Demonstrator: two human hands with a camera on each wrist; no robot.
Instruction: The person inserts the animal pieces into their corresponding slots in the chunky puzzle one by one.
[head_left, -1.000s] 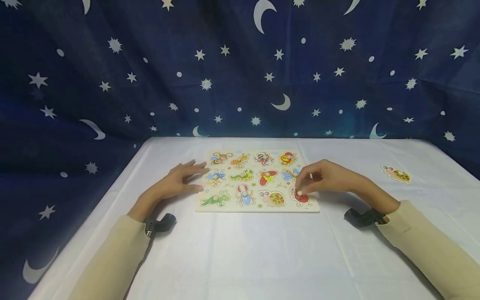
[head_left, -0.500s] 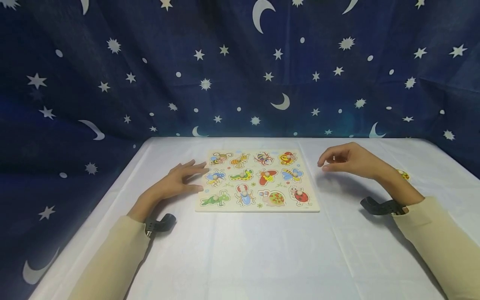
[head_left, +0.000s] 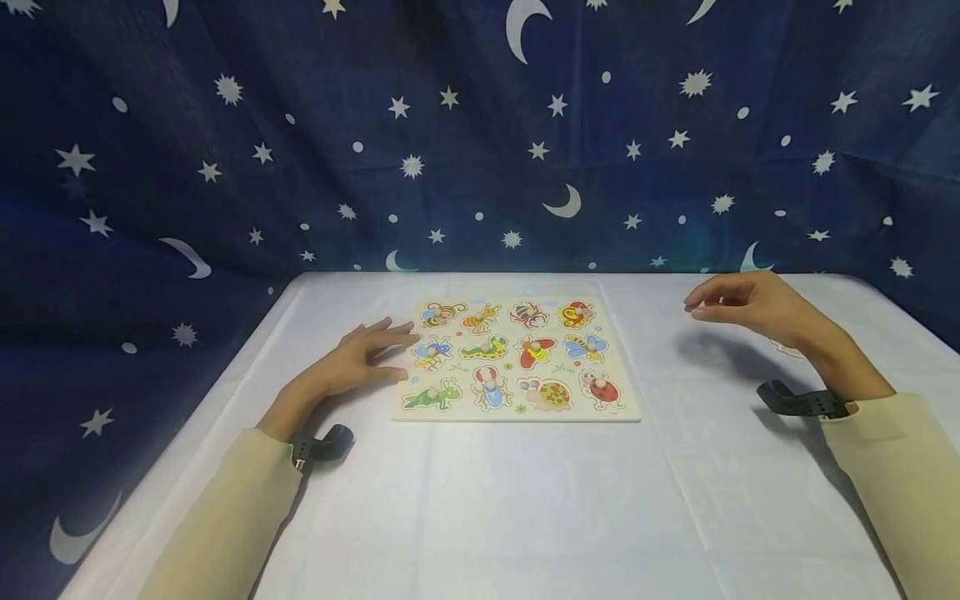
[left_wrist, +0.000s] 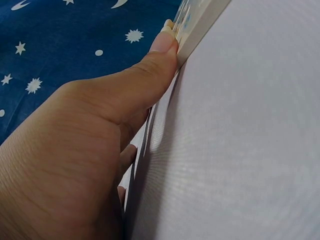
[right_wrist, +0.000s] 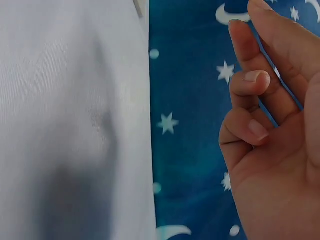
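A peg puzzle board [head_left: 630, 412] with several insect pieces lies flat mid-table. Its ladybug piece [head_left: 602, 389] sits at the near right corner, beside a snail picture [head_left: 551, 395] on which I see no knob. My left hand [head_left: 352, 362] rests at the board's left edge, fingers spread and fingertips touching it; in the left wrist view the thumb [left_wrist: 150, 65] lies against that edge. Above the table, right of the board, hovers my right hand [head_left: 765, 308], holding nothing, its fingers loosely bent. A loose snail piece [head_left: 786, 348] lies mostly hidden behind the right wrist.
White cloth covers the table [head_left: 525, 508]. Behind it and to the left hangs a dark blue curtain [head_left: 465, 100] with moons and stars. Each wrist wears a black camera strap, such as the right strap [head_left: 802, 402].
My right hand has let go of the ladybug piece on the board and moved up and to the right, over the loose snail piece's side. The left hand stays put.
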